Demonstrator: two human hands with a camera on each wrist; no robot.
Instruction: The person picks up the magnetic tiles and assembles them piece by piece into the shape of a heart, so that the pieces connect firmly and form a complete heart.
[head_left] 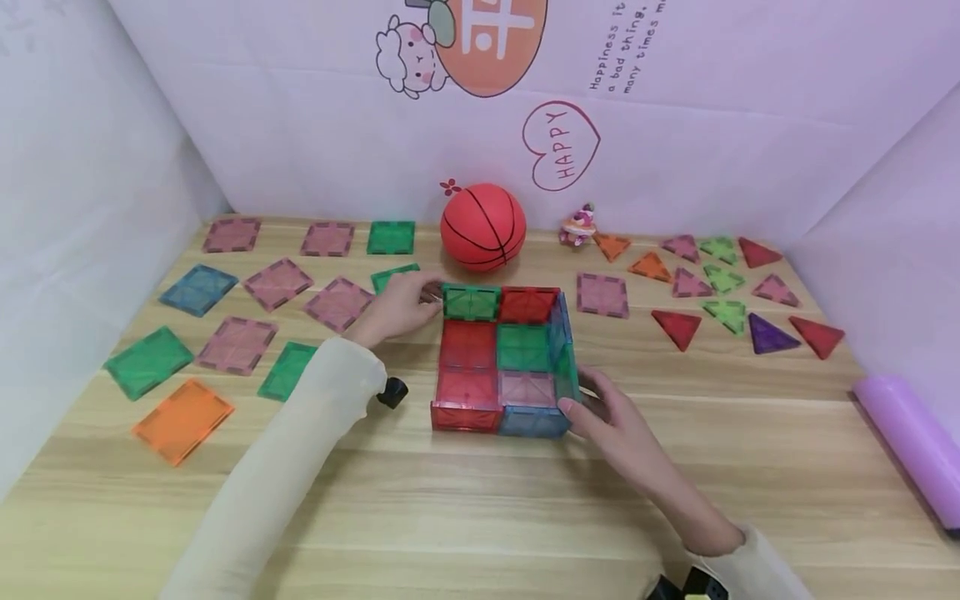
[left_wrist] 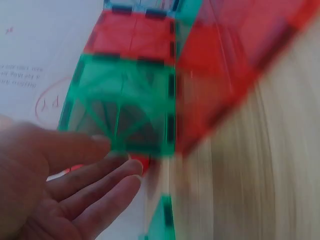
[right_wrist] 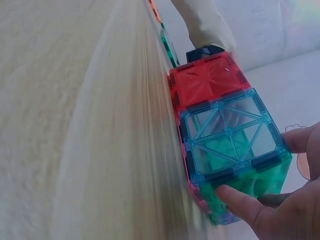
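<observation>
An open box of translucent magnetic tiles (head_left: 527, 388) sits in the middle of the table. Upright tiles stand along its back, right and front sides, around a floor of red, green and pink squares. At the back left corner, my left hand (head_left: 401, 308) has its thumb touching the edge of the green upright tile (left_wrist: 120, 110), fingers extended and spread just beyond it. My right hand (head_left: 618, 429) grips the near right corner, its thumb by the blue front tile (right_wrist: 230, 135) and its fingers along the green right wall. Part of those fingers is hidden behind the wall.
Loose square tiles (head_left: 236, 344) lie on the left, small triangle tiles (head_left: 677, 328) on the back right. A red toy basketball (head_left: 483, 227) and a small figurine (head_left: 577, 225) stand by the back wall. A purple cylinder (head_left: 911, 446) lies at the right edge.
</observation>
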